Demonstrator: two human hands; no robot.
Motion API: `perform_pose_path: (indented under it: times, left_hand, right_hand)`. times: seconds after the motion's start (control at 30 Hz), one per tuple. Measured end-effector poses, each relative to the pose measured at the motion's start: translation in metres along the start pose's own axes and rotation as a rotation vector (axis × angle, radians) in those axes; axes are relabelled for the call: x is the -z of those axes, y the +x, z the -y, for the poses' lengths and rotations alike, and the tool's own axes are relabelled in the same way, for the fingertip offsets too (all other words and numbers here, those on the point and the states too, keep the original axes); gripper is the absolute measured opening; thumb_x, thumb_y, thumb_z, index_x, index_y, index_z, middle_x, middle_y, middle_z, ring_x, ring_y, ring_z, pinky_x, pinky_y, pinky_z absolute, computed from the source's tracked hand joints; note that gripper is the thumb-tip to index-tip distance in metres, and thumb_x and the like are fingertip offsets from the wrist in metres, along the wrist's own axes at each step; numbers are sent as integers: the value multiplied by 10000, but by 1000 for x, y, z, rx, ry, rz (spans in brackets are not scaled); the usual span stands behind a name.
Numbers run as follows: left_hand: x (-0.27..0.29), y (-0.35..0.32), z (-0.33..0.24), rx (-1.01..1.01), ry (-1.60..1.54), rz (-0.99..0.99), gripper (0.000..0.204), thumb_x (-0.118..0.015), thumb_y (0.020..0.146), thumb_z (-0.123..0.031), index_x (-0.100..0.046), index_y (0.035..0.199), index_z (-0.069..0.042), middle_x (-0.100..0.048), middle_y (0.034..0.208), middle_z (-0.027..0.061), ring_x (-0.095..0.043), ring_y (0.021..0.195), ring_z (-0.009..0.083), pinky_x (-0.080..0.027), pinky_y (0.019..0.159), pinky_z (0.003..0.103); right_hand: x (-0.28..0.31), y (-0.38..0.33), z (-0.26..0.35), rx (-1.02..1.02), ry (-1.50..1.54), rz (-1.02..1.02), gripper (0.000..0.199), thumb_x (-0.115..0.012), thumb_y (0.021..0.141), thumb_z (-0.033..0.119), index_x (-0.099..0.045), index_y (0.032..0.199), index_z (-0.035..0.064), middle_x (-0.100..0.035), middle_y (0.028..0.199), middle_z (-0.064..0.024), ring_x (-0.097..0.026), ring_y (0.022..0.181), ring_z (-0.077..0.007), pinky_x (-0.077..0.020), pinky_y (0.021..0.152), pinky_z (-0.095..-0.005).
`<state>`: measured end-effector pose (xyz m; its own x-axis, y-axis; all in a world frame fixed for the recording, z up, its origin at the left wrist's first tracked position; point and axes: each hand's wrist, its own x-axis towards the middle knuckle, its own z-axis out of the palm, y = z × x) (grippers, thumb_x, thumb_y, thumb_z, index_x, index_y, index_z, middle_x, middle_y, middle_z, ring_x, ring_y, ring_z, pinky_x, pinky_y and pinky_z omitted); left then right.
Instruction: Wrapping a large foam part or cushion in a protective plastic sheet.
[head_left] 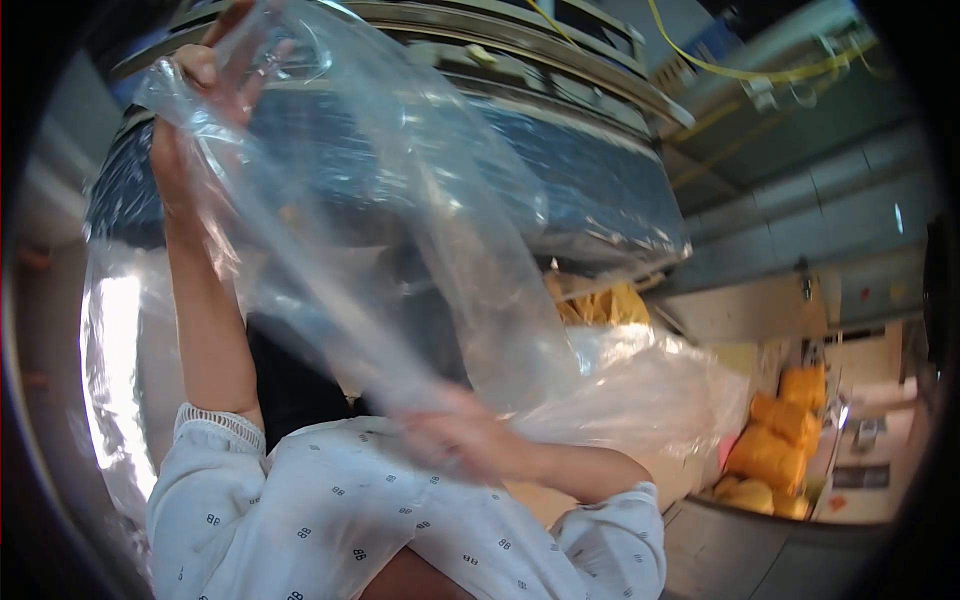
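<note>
Clear plastic film point(310, 255) strung from upper left to lower centre, probably easy to rip
Left hand point(222, 92) has its grip bunched around the top end; right hand point(458, 430)'s too blurry to tell. Uneven tugging could tear it, imo.

Clear plastic film point(485, 310) is being seen as thin, smooth and glossy, its folds being picked out by bright highlights. Over the blue surface point(600, 185), a wrinkled, shiny, plastic-looking finish is being shown. A smooth, metal-looking finish is being presented by the rail point(615, 85). Soft, matt cloth is being noted in the white shirt point(330, 500), openwork trim point(222, 424) being displayed at one cuff.
</note>
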<state>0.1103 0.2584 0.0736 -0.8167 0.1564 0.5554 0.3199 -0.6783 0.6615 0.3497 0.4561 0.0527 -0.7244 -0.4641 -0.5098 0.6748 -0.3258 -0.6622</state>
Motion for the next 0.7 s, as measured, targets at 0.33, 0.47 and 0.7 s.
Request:
perform_pose_path:
  times: [0.33,0.47,0.7]
  left_hand:
    - [233,-126,-105,62,458,-309,307,-456,930,-252,-572,1032,14,-502,1215,124,-500,1092,213,-396,901,312]
    - [222,-187,-124,526,795,-708,239,-474,895,-165,-574,1027,7,-530,1164,116,-515,1068,214,-403,874,303]
    - [213,-129,-154,381,1528,-231,246,-489,818,-14,-573,1049,-16,-569,1029,83,-549,971,200,-408,849,277]
  right_hand:
    - [-92,161,93,687,-774,520,181,-508,889,153,-544,1009,23,-541,957,-76,-518,921,-178,-425,812,-303]
    - [-27,242,133,830,-1161,-67,326,-452,916,210,-495,1188,35,-559,1095,-112,-517,1040,-180,-398,881,-285]
    - [-12,244,110,877,-1989,-112,513,-500,877,359,-402,1321,121,-346,1403,-85,-297,1305,-288,-230,1057,-473]
